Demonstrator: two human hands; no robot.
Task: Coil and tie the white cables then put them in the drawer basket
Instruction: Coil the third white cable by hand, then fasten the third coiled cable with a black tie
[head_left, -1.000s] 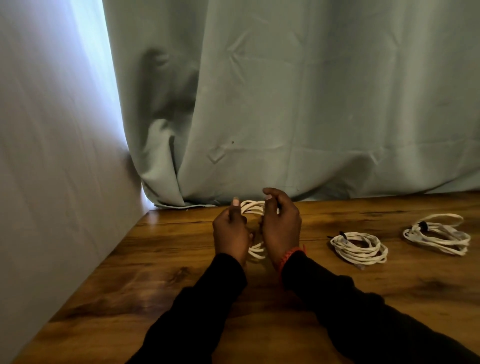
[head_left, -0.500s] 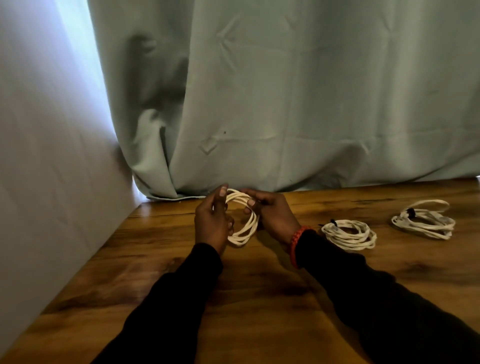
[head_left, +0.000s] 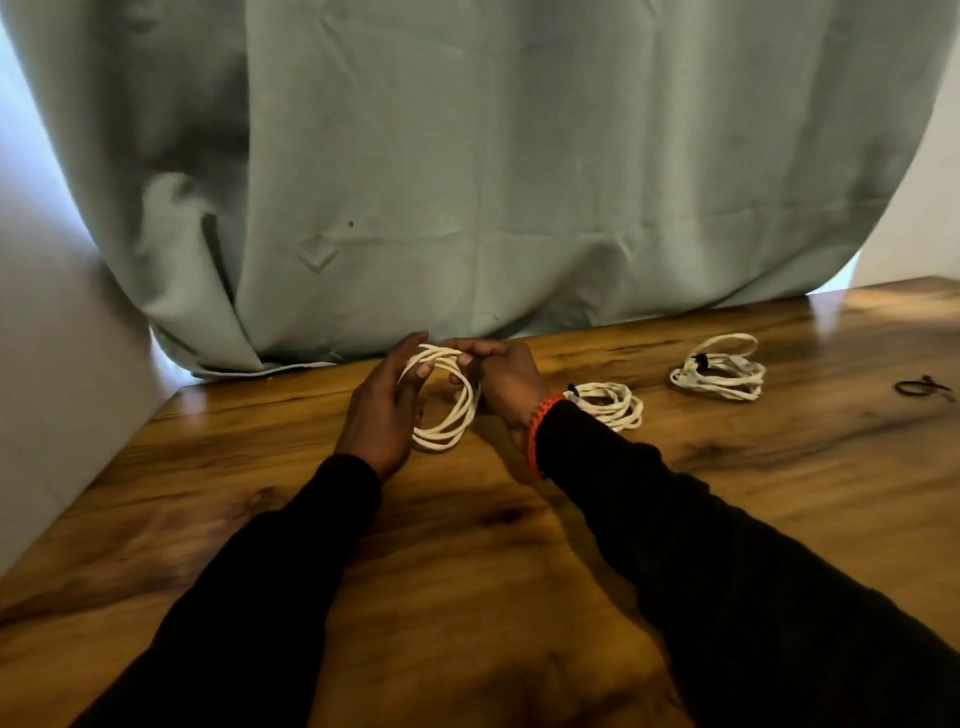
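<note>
In the head view, the left hand (head_left: 382, 415) and the right hand (head_left: 501, 382) hold a white cable coil (head_left: 448, 400) upright just above the wooden table (head_left: 467, 545); the left hand's fingers pass through the loops with the thumb on top, and the right hand's fingertips pinch the strands at the top of the coil; so both hands are grasping the same coil. The step in hand seems to be the tying of this third coil; two tied coils lie on the table to the right, a nearer one (head_left: 608, 405) just beside the right wrist and a farther one (head_left: 719, 371) well apart; a dark tie (head_left: 922, 387) lies near the right edge. The next move likely calls for fetching that tie while one hand keeps the loops together; no drawer basket is in view.

Against the frame half a second ago, the grip is much the same; the camera has swung right, so the dark tie and the table's far right corner now show.
</note>
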